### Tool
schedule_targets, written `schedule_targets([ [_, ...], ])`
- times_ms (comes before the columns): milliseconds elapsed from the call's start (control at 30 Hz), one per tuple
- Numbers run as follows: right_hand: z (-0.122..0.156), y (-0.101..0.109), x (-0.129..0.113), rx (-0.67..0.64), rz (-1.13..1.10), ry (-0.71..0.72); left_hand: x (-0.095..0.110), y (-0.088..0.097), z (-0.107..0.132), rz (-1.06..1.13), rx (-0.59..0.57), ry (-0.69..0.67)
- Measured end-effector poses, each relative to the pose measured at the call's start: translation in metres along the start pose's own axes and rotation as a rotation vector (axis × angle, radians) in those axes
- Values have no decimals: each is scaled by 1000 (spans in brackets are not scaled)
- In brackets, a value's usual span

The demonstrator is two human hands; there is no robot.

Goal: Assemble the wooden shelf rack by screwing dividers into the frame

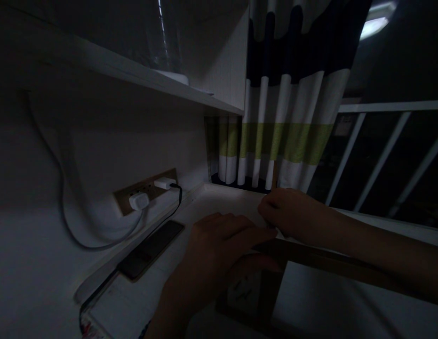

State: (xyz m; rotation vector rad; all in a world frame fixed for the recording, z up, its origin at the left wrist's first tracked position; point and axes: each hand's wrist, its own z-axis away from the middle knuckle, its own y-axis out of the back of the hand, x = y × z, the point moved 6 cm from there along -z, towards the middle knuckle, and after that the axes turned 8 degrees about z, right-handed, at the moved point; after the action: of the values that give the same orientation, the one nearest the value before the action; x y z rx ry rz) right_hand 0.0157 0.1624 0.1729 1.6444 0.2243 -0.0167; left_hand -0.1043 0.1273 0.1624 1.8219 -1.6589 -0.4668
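The right hand [296, 212] is a fist, its grip closed round a thin brown stick [274, 175]. The stick stands nearly upright, its top rising above the fist in front of the curtain [292, 141]; its lower end is lost among the fingers and shadow.

The left hand [215, 254] is nearer the camera, palm down, fingertips just below the fist at the corner of a dark brown frame [310, 258]. Its thumb and forefinger are apart, with the dark corner between them; I cannot tell whether they press on it. The frame has pale panels and runs off to the right under the right forearm.

To the left, a phone [151, 249] lies on the white tabletop [222, 200], a black cable at its near end. Above it, two white plugs [139, 201] sit in a wall socket [124, 197], under a shelf [134, 70]. A white railing [384, 107] shows beyond the curtain.
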Motion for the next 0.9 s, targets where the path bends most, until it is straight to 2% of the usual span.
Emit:
schedule_targets([
  [133, 0, 0, 1, 3, -18, -7, 0, 1, 0, 10, -7, -10],
  [200, 0, 0, 2, 11, -7, -5, -1, 1, -1, 35, -52, 3],
  [400, 1, -3, 1, -15, -43, 14, -1, 3, -15, 158, -321, 52],
  [600, 3, -1, 3, -2, -15, -36, -4, -3, -29, 339, -541, 178],
  [733, 4, 2, 1, 21, 20, -12, -3, -7, -28, 425, -588, 206],
  [900, 3, 1, 0, -21, -6, 35, -2, -7, -25, 295, -533, 178],
])
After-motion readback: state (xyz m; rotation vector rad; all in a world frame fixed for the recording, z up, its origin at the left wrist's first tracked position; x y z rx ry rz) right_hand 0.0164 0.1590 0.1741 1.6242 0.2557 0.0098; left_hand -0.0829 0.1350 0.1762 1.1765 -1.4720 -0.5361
